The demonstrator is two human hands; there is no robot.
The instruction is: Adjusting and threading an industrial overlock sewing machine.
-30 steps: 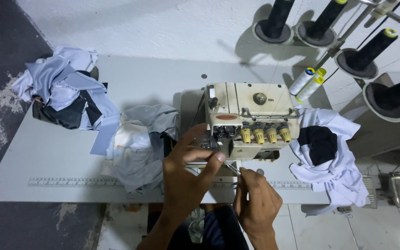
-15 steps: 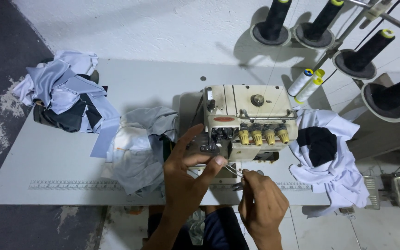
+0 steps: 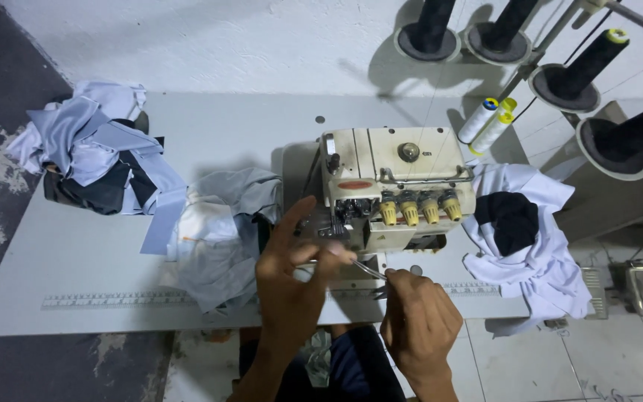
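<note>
White table [image 3: 98, 253] under a plastered wall carries a cream sewing machine [image 3: 392, 179] with yellow knobs. Just in front of it, the right hand [image 3: 420, 324] pinches thin metal tweezers [image 3: 370, 269], whose tip meets the left hand [image 3: 292, 286], fingers loosely curled at the needle area. A red oval label sits on the machine's front.

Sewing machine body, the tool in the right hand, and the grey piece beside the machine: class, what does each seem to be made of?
Sewing machine body: probably painted metal, cream, dull sheen. Tool in the right hand: likely bare metal, thin and shiny. Grey piece: woven or knit cloth, matte, folds and creases.
</note>
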